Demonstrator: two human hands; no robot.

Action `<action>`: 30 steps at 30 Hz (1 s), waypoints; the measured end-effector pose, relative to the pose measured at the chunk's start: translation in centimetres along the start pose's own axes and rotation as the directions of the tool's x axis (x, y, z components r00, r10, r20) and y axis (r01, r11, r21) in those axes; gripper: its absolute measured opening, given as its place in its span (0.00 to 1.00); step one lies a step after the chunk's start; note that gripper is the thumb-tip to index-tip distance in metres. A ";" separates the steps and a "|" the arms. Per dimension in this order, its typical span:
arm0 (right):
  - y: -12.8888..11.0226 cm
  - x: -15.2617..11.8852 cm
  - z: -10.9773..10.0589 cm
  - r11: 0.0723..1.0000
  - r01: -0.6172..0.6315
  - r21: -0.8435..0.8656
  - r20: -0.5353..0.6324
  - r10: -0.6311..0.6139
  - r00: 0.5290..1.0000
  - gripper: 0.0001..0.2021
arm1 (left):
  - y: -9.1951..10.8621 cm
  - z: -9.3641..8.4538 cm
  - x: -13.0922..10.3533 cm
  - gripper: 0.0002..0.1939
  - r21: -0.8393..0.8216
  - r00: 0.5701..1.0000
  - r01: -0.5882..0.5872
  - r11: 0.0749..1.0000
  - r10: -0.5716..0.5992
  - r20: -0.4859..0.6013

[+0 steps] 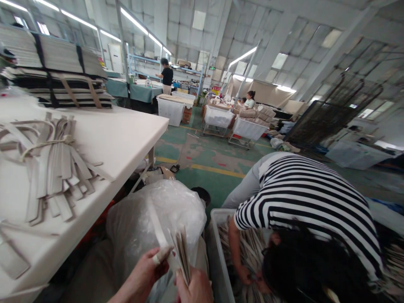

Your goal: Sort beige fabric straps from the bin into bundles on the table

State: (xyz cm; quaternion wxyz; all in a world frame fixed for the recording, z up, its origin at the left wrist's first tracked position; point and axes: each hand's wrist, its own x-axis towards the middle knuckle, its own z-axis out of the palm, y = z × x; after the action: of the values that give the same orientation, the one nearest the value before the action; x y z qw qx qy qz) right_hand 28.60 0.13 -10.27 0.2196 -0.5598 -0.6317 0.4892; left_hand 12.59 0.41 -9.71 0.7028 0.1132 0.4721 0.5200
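Note:
My left hand (148, 269), with a pale wrap round one finger, is closed in a pinch on a single whitish fabric strip (158, 225). The strip points up and away in front of the plastic. Beside it, my right hand (196, 288) grips a small bundle of beige fabric strips (182, 248), their ends fanned upward. Both hands are close together over a clear plastic bag (170, 198). To the right, a white bin (217, 235) holds many loose beige strips (249, 248); a co-worker's hands are down among them.
At left, a white table (135, 126) carries a tied bunch of strips (57, 164) and a strapped stack of flat sheets (72, 84). A co-worker in a striped shirt (309, 198) bends over the bin. Farther off are wheeled bins (249, 128) and other people.

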 end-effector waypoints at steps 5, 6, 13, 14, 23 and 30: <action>-1.4 -0.1 0.4 0.999 0.044 -0.011 0.037 -0.044 0.998 0.31 | 0.6 0.1 -0.4 0.25 0.073 0.994 -0.057 0.996 0.050 0.100; -1.3 -0.2 0.3 0.999 0.045 -0.012 0.056 -0.044 0.997 0.31 | 1.1 -0.3 -0.2 0.24 0.071 0.998 -0.064 0.995 0.063 0.016; -2.5 0.0 -0.1 1.000 0.023 0.012 0.020 -0.024 1.000 0.27 | 0.9 0.3 -0.9 0.23 0.142 0.987 -0.072 0.987 0.050 0.155; -2.9 0.0 -0.2 0.999 0.043 0.024 0.023 -0.044 0.999 0.27 | 1.0 0.5 -1.0 0.23 0.151 0.979 -0.078 0.985 0.047 0.200; -2.9 -0.7 -0.7 1.000 0.022 -0.008 0.014 -0.022 1.000 0.21 | 1.7 -0.4 0.1 0.20 0.116 0.998 -0.055 0.992 0.052 0.034; -3.0 -0.8 -1.7 0.999 0.004 0.049 0.069 -0.008 0.998 0.25 | 3.1 -0.2 0.3 0.20 0.085 0.992 -0.085 0.993 0.091 -0.081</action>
State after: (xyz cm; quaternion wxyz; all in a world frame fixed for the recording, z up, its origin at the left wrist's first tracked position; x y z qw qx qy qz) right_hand 28.78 0.38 -6.76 0.2126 -0.5350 -0.6286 0.5229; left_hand 10.48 1.94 -7.95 0.6532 0.1404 0.5169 0.5351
